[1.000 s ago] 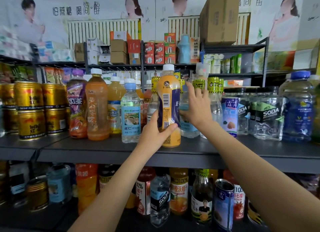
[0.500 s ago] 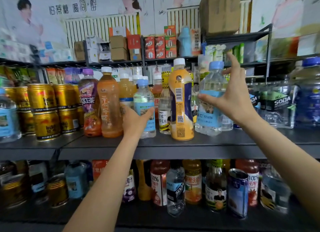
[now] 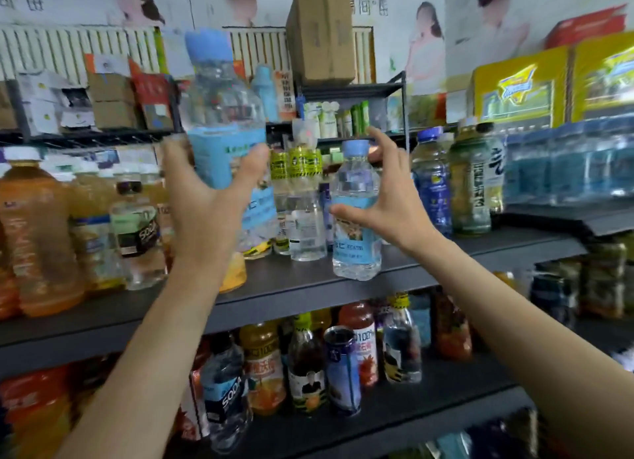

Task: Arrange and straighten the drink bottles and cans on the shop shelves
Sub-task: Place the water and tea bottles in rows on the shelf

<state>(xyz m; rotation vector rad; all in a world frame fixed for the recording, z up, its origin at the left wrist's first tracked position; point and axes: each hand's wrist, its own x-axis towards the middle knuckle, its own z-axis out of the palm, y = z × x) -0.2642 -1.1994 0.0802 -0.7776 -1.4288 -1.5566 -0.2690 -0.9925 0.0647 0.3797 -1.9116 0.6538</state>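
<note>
1. The left hand [image 3: 209, 201] grips a blue-capped water bottle [image 3: 224, 115] round its blue label, thumb on the right side and fingers curled behind, lifted clear above the grey shelf [image 3: 308, 287] at the left of the scene.
2. The right hand [image 3: 387, 201] holds a second, smaller water bottle [image 3: 355, 215], thumb across the label front and fingers spread wide behind its neck. Its base looks to be on or just above the shelf's near edge; which, I cannot tell.
3. Both bottles are upright, long axis vertical, caps up; the smaller one's label faces near.
4. To do this step well, I judge each bottle should go down flat and straight, label turned to the near side, in line with matching water bottles, without knocking the clear bottles [image 3: 305, 225] just behind.
5. To the left stand orange juice bottles [image 3: 37, 239]; to the right, a dark blue drink bottle [image 3: 430, 184].
</note>
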